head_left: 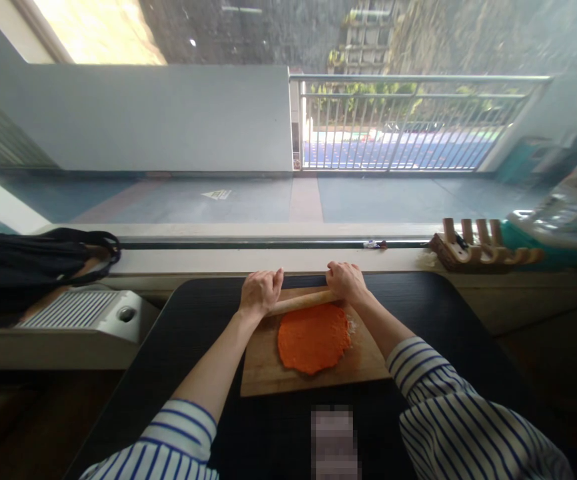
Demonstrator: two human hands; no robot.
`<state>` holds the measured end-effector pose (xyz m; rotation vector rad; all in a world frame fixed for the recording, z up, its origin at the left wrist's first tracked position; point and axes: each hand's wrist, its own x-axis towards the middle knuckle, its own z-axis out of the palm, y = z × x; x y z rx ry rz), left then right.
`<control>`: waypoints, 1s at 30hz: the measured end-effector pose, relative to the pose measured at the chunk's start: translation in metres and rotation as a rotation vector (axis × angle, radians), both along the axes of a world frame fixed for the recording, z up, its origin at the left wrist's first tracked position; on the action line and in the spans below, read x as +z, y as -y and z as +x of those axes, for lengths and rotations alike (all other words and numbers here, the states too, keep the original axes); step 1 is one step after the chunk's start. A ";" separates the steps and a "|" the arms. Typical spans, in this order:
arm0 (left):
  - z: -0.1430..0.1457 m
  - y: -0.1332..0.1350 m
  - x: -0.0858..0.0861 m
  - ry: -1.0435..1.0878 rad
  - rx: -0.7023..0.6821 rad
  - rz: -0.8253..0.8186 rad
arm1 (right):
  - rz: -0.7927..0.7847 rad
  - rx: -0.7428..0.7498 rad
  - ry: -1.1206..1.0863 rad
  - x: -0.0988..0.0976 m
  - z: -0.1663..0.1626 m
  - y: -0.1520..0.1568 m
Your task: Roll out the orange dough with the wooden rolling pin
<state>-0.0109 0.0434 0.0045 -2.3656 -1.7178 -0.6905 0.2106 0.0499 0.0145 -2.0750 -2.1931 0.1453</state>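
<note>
A flat, rough-edged sheet of orange dough (313,339) lies on a wooden board (263,377). Across its far edge runs a pale wooden rolling pin (301,303), slightly slanted, its right end farther from me. My left hand (262,292) is closed around the pin's left end. At the other end, my right hand (347,280) is closed around it too. Both hands hide the pin's ends. White flour or crumbs (353,327) show by the dough's right edge.
The board rests on a black table (208,320) against a window sill (228,261). A wooden rack (478,247) and a teal-based plastic container (543,230) stand at right on the sill. A black bag (28,267) and a white radiator (113,317) are at left.
</note>
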 end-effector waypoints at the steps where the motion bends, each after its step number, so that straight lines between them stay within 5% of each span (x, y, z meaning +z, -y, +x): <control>1: -0.001 0.004 0.002 0.016 -0.030 0.000 | 0.006 0.000 0.000 -0.001 0.000 0.002; 9: -0.002 0.052 0.012 -0.053 -0.360 -0.093 | 0.059 0.023 -0.022 0.001 -0.002 0.013; 19: 0.002 0.058 -0.016 -0.017 -0.167 -0.056 | 0.190 0.223 -0.072 -0.007 0.003 0.044; 30: 0.007 0.029 -0.017 -0.069 -0.042 -0.111 | 0.009 0.127 -0.042 -0.004 -0.004 0.017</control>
